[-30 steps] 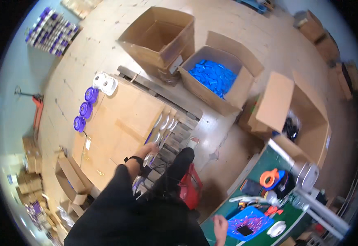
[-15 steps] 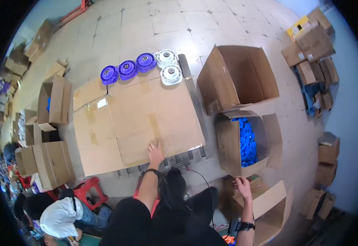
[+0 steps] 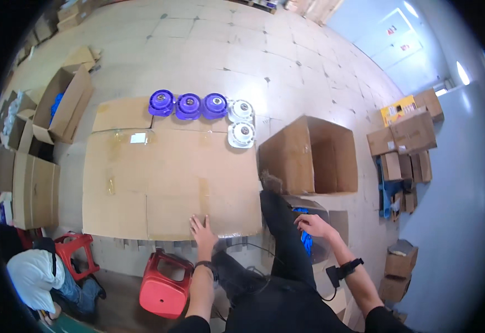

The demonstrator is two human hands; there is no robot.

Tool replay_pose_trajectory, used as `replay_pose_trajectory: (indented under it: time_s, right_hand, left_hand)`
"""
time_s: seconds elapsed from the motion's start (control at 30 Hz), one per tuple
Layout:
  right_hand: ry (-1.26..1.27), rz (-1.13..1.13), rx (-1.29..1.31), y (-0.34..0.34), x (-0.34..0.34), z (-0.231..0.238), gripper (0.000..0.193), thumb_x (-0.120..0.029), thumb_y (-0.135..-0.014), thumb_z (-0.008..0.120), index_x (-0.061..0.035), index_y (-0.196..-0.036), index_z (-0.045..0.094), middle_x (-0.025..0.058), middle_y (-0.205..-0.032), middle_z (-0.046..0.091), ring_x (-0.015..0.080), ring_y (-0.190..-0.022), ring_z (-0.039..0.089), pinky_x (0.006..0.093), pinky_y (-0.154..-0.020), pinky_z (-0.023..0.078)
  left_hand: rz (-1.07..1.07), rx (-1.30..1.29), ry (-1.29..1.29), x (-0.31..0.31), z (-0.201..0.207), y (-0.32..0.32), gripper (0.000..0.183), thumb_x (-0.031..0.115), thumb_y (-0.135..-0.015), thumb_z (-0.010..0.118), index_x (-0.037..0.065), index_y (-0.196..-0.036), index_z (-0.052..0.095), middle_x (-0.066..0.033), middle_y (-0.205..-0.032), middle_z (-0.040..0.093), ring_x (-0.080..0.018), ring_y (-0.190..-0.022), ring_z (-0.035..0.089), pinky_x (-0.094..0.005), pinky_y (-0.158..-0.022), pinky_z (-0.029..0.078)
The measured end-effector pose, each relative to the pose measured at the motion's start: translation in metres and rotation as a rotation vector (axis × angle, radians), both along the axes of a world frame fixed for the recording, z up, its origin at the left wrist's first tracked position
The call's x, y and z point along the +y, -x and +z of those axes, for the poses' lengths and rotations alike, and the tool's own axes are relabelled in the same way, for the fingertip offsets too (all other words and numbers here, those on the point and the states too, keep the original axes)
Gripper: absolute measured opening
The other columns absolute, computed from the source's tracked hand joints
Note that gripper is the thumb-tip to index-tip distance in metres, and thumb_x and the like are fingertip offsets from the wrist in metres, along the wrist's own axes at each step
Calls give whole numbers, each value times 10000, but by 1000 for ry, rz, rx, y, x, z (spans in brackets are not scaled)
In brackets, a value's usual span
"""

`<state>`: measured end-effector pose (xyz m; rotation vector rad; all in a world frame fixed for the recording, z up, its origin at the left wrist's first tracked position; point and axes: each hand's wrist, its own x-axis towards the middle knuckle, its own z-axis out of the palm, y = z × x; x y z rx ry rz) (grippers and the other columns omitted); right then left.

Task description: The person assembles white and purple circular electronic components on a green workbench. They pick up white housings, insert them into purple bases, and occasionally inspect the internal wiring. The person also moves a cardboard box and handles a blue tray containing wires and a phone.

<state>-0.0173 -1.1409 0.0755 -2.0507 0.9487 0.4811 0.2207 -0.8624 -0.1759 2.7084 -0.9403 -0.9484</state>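
Observation:
My left hand (image 3: 203, 235) rests on the near edge of a flat cardboard sheet (image 3: 181, 188), its fingers spread and nothing in them. My right hand (image 3: 314, 226) hangs in the air to the right, fingers loosely bent and holding nothing I can see. Below it is a box holding blue pieces (image 3: 307, 241), partly hidden by my leg and arm. Along the sheet's far edge stand three round purple plastic units (image 3: 188, 105) with dark centres. Two white units (image 3: 241, 135) of like shape sit at the far right corner, one nearer than the other.
A large open carton (image 3: 287, 158) stands right of the sheet. Behind me on the left is a red stool (image 3: 165, 288). Another person (image 3: 40, 275) bends low at the lower left, beside a second red stool. More cartons (image 3: 34, 191) line the left; others are stacked along the right wall.
I have risen and stepped right, and the red stool now shows at my left. My left hand has drawn back to the sheet's near edge; my right hand has lifted over the blue pieces' box.

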Motion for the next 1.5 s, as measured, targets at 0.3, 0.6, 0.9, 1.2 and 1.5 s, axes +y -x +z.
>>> replay_pose_trajectory:
  time_s: [0.3,0.6,0.9,1.2,1.5]
  right_hand:
    - [214,75,-57,-148,-208,-186,257,-191,-860,591,-37,-1029,709,186,-933,713,324,-868,694,401,-803,544]
    - [608,257,-540,-301,-263,-264,370,-101,-807,671,-88,-1173,616,111,-1229,582,316,-1094,604,426,-884,536]
    - [454,388,-564,-297,-299,-270,447,-63,-792,631,-76,-1234,565,103,-1240,578,313,-1097,601,431,-812,561]
    - [465,379,-383,-321,-295,-291,403,-130,-843,626,-108,-1239,559,121,-1192,612,343,-897,676,456,-749,560]
    - [550,458,-350,-339,-297,-308,326,-99,-787,689,-97,-1106,619,132,-975,672,352,-798,700,457,-690,578]
  left_hand:
    - [394,265,12,2,3,-41,566,334,-823,686,115,-1331,571,-187,-1411,494,-383,-1241,536,-507,-996,469]
    - [6,-274,610,-280,7,-260,228,154,-869,625,35,-1053,688,-189,-1007,680,-381,-984,621,-461,-860,506]
    - [-136,-372,265,-386,-30,-253,413,94,-826,652,81,-1227,556,-143,-1074,656,-365,-1026,577,-483,-820,521]
    - [-39,1,291,-282,-13,-193,356,129,-873,637,63,-1219,588,-151,-1025,686,-329,-953,662,-451,-728,558]
    - [-229,-522,358,-291,-11,-373,367,235,-843,686,96,-1182,664,-112,-1171,649,-306,-1084,612,-436,-921,515]
